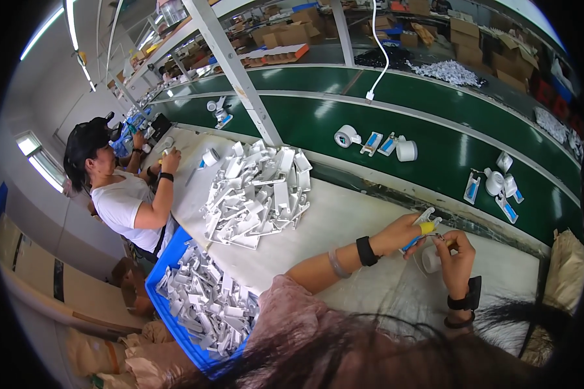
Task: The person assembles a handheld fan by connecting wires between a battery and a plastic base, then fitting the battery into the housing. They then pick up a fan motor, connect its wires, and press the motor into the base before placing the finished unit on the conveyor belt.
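The left hand pinched a white plastic part together with a yellow-and-blue tool, raised just above the bench. The right hand closed its fingertips on the tool's tip, beside a white tape roll. A heap of white parts lay well apart.

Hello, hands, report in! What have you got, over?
Left hand pinches a small white part with blue, yellow fingertip cover on. Right hand meets it, by a white tape roll. White parts pile lies well aside.
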{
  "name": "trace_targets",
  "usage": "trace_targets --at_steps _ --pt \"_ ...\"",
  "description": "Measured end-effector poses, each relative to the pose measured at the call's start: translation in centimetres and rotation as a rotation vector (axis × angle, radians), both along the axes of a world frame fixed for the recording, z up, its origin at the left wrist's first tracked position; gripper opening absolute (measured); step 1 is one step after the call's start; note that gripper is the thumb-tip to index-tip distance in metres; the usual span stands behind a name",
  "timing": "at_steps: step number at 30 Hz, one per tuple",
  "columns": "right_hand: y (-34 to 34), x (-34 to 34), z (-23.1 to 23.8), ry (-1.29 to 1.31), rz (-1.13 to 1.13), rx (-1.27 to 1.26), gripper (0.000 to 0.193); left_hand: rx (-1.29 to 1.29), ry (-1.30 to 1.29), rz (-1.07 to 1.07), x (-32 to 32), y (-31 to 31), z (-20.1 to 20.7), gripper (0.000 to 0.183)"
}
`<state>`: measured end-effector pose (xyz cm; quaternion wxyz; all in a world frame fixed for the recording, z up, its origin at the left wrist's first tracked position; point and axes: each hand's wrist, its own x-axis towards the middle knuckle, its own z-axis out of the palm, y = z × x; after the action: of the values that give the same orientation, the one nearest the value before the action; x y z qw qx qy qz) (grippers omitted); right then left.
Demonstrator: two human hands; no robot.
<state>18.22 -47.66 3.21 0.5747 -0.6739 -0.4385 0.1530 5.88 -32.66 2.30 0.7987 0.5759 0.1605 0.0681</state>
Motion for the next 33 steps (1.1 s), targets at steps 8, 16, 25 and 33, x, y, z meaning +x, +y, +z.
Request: trace_targets --at_steps 8,16,25,33 --pt "0.5 -0.2 -0.2 -0.175 0.023 0.144 0.013 0.077 0.007 0.101 -0.2 -0.4 0.9 0.024" --pt "0.2 -0.4 -0.5 -0.096 0.046 0.145 0.011 0.085 -0.09 0.031 -0.3 -0.5 0.6 0.026" --pt "0.1 -0.5 -0.4 -0.197 0.083 0.218 0.013 0.005 -0.096 0.045 -0.3 -0.6 0.3 0.035" --pt "0.2 -0.5 0.0 -0.244 0.089 0.25 0.014 0.051 -0.102 0.023 -0.4 -1.1 0.6 0.034"
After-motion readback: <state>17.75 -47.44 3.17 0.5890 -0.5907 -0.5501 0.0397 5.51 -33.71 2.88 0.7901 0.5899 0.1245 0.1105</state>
